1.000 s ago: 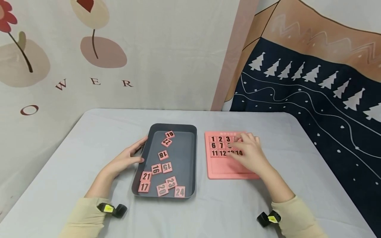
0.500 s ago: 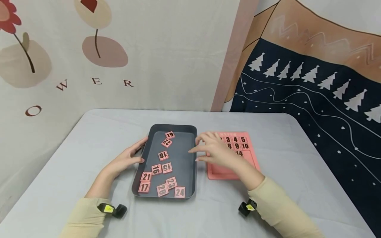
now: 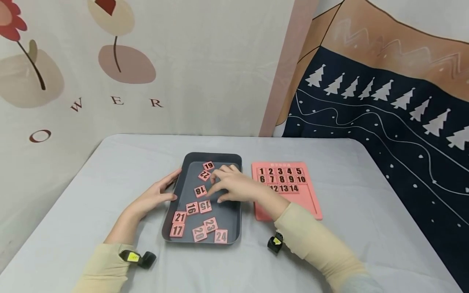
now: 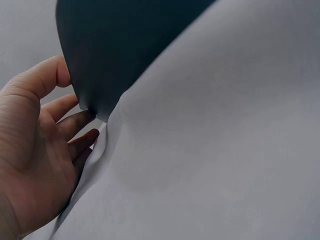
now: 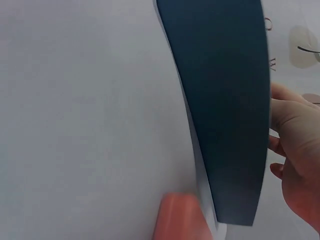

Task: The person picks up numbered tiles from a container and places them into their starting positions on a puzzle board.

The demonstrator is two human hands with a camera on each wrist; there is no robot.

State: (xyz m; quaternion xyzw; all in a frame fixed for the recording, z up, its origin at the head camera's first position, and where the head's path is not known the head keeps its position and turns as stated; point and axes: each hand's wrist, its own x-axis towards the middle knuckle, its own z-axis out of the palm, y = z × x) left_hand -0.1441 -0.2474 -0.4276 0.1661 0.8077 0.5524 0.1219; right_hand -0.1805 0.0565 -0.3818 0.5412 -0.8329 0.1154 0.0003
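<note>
My left hand (image 3: 156, 194) rests against the left side of a dark grey tray (image 3: 224, 215), thumb and fingers spread along its edge; in the left wrist view, relaxed fingers (image 4: 75, 125) touch the tray's outer wall. Over the tray's middle is my right hand (image 3: 234, 185), fingers loosely bent and apart, nothing seen between them. Its fingertips are close to the pink tile 18 (image 3: 200, 191) and tile 22 (image 3: 204, 175). Tile 15 (image 3: 205, 206) and tile 16 (image 3: 192, 208) lie just below. In the right wrist view, the tray wall hides the fingertips.
Right of the tray lies a pink number board (image 3: 283, 207) with tiles in rows up to 14; my right forearm crosses its lower left. Tile 19 (image 3: 208, 165) is at the tray's far end, tile 24 (image 3: 221, 236) at its near end. A white cloth (image 3: 146, 154) covers the table.
My right hand has moved left from the board, across the tray's right rim, to above the tray's middle. The left hand and the tiles in the tray have stayed put.
</note>
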